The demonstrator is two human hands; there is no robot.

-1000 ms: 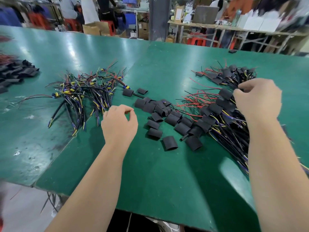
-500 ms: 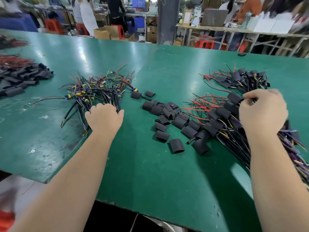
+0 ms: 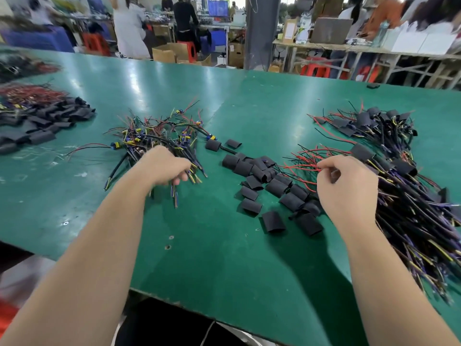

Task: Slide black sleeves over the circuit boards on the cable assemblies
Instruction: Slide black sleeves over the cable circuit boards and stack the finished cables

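Gripping strands of the left cable pile [image 3: 154,136], your left hand [image 3: 164,166] curls round them; right hand [image 3: 346,191] curls at red wires [image 3: 304,167], hold unclear. Loose black sleeves [image 3: 274,188] lie between on counter [image 3: 224,258].

Beyond the green table [image 3: 249,108]: grey pillar [image 3: 262,33], cardboard boxes [image 3: 169,52], red stools [image 3: 314,70] under a cluttered workbench [image 3: 349,47], people [image 3: 184,18] standing.

Head-worn camera looks forward and down, close over the table [image 3: 224,258].

no legible text, background perhaps too blurred
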